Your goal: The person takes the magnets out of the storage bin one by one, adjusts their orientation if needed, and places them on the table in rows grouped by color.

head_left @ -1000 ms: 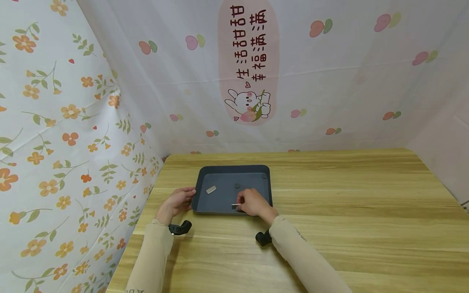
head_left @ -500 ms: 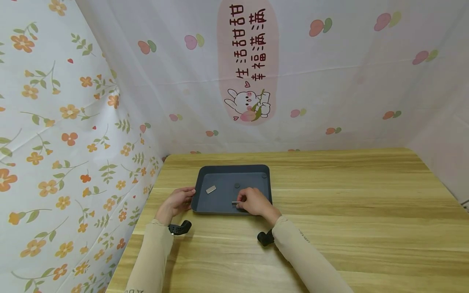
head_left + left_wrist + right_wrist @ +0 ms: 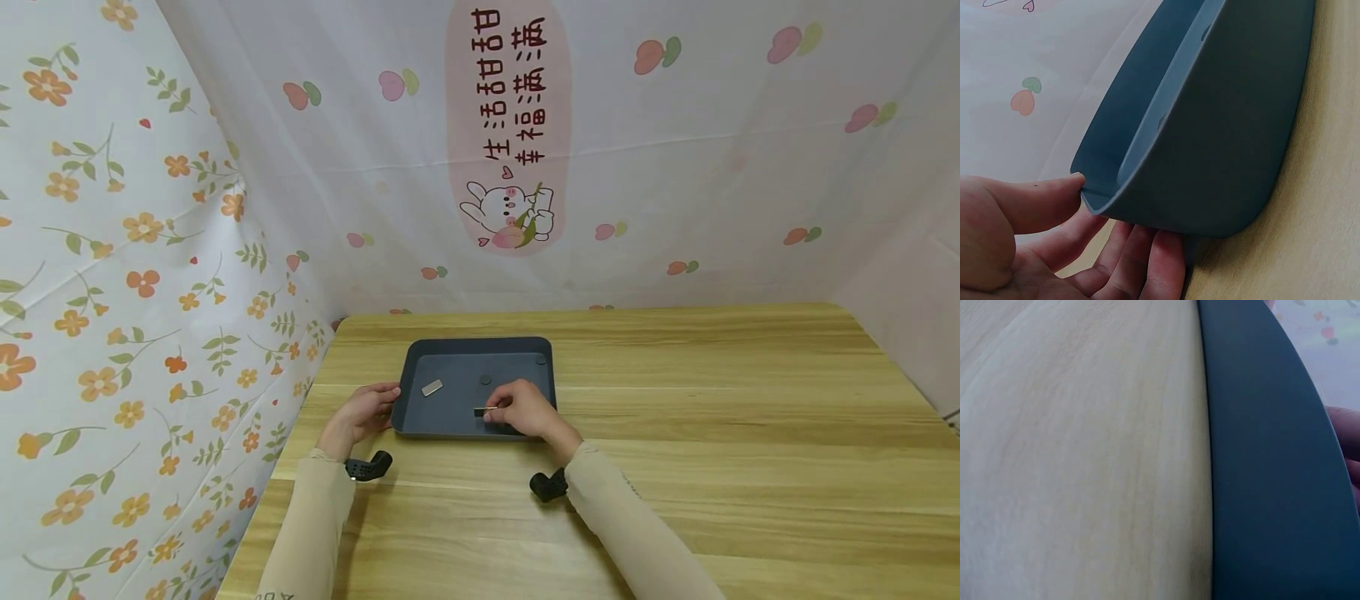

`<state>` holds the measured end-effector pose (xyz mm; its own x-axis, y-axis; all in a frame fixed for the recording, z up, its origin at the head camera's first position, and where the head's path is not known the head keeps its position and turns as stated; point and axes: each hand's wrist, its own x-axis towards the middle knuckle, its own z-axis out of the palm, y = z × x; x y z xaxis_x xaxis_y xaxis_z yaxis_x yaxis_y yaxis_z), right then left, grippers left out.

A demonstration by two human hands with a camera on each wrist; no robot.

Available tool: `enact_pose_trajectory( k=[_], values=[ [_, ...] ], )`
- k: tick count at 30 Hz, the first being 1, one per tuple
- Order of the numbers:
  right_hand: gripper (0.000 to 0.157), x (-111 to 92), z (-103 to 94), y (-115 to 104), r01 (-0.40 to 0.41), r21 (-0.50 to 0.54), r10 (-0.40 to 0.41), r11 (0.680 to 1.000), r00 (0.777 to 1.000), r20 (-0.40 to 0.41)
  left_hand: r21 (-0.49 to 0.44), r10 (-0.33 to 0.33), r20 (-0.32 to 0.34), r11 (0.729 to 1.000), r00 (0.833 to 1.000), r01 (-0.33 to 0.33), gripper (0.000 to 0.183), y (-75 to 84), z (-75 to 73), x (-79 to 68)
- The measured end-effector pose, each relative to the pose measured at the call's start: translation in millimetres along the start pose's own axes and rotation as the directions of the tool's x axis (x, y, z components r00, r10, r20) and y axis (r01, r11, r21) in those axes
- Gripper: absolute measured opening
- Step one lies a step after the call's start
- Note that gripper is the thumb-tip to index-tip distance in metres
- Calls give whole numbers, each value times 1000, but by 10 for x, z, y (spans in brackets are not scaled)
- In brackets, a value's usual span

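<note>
A dark blue-grey rectangular tray [image 3: 450, 418] lies on the wooden table. My left hand [image 3: 369, 408] holds its left side; in the left wrist view the thumb [image 3: 1054, 197] is at the rim corner and the curled fingers [image 3: 1166, 262] are against the outer wall. Over the tray's near right part, my right hand [image 3: 519, 408] pinches a thin flat rectangular piece [image 3: 479, 412], its edge bright and its lower face dark. In the right wrist view, the tray wall hides most of that hand. A silvery rectangular block [image 3: 432, 388] lies on the tray floor at left.
A dark round disc [image 3: 485, 380] sits mid-tray, and another small round one [image 3: 541, 362] is in the far right corner. Behind the table [image 3: 675, 400] hangs a printed cloth [image 3: 637, 167]; a floral cloth [image 3: 150, 333] hangs at left.
My right hand has shifted slightly up and right in the head view. The pinched piece has turned so that a dark face shows below its bright edge. My left hand stays put.
</note>
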<state>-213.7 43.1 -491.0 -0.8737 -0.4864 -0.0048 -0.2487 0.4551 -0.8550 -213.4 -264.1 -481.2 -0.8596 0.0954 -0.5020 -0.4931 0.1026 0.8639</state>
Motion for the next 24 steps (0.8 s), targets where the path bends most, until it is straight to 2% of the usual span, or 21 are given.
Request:
enact_pose_trajectory(
  k=[14,24],
  values=[
    [18,0,-84,26,-60,205,55,977,998,29,5,5,8,1000,1000,-5,48,14,8,-5],
    [24,-11,-129,21,-50,304,52,951,999,4,1,7,6,1000,1000,-7,48,3,15,-8]
  ],
)
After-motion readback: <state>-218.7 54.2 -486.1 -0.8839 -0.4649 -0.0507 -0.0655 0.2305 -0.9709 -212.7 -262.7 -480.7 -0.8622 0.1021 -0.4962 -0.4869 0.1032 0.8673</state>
